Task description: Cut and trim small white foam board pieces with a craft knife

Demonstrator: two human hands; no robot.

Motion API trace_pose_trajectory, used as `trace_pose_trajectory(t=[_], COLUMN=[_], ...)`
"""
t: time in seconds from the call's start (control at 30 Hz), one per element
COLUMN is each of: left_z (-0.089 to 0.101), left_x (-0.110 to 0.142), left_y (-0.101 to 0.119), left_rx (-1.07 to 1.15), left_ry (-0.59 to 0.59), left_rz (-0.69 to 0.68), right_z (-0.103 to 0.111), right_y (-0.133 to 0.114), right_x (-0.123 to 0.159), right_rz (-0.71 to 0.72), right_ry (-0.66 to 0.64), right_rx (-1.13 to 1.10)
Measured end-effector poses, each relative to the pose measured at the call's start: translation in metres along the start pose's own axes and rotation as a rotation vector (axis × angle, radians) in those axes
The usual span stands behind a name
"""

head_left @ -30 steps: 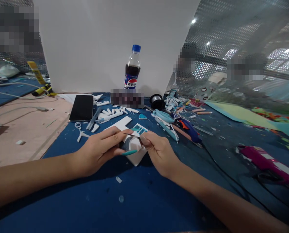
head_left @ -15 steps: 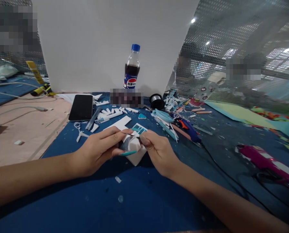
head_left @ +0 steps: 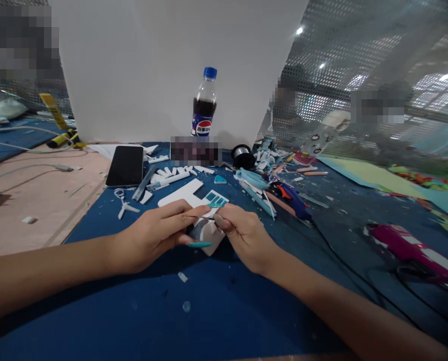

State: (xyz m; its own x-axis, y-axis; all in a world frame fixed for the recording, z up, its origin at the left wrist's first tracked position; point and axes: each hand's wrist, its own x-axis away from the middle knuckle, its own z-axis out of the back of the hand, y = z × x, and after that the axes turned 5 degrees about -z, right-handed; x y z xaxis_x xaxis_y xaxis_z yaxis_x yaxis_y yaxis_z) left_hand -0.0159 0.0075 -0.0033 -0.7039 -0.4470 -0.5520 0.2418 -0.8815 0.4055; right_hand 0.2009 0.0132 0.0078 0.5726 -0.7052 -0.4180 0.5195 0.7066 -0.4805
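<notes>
In the middle of the table, my left hand [head_left: 152, 230] is closed around a small white and grey piece [head_left: 206, 231], its long teal nails reaching over it. My right hand [head_left: 244, 230] pinches from the other side, fingertips pressed together. Between the two hands runs a thin dark strip [head_left: 203, 217], one end at my right fingertips; its kind is unclear. Just beyond lies a white card with teal window-like panels [head_left: 217, 196], partly behind the fingers. Next to it is a flat white cut-out board [head_left: 184, 192].
A cola bottle [head_left: 205, 108] stands at the back. Left of centre lie a phone [head_left: 125, 166] and white scraps [head_left: 167, 174]. To the right are a wire spool [head_left: 243, 157], a blue glue gun [head_left: 289, 198], a magenta corded tool [head_left: 415, 253] and a cable [head_left: 344, 271].
My left index finger has shifted slightly, its teal nail now extending toward my right fingertips. The thin dark strip between the hands shows more plainly; both hands stay in nearly the same place.
</notes>
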Motion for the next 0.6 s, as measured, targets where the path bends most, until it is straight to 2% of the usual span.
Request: trace_pose_trajectory(t=[0.13,0.43,0.6], left_z=[-0.0014,-0.0003,0.0003], left_x=[-0.0009,-0.0007,-0.0017], left_y=[-0.0009,-0.0034,-0.0029], left_rx=[-0.002,-0.073,-0.125], left_ry=[-0.047,0.033,0.068], left_rz=[-0.002,0.015,0.097], right_z=[-0.0004,-0.0011,0.0006], right_y=[-0.0015,-0.0005,-0.0008], right_x=[0.0006,-0.0009,-0.0013], right_rz=[-0.007,-0.046,-0.055], right_ry=[-0.008,0.0,0.022], right_rx=[-0.008,-0.043,-0.037])
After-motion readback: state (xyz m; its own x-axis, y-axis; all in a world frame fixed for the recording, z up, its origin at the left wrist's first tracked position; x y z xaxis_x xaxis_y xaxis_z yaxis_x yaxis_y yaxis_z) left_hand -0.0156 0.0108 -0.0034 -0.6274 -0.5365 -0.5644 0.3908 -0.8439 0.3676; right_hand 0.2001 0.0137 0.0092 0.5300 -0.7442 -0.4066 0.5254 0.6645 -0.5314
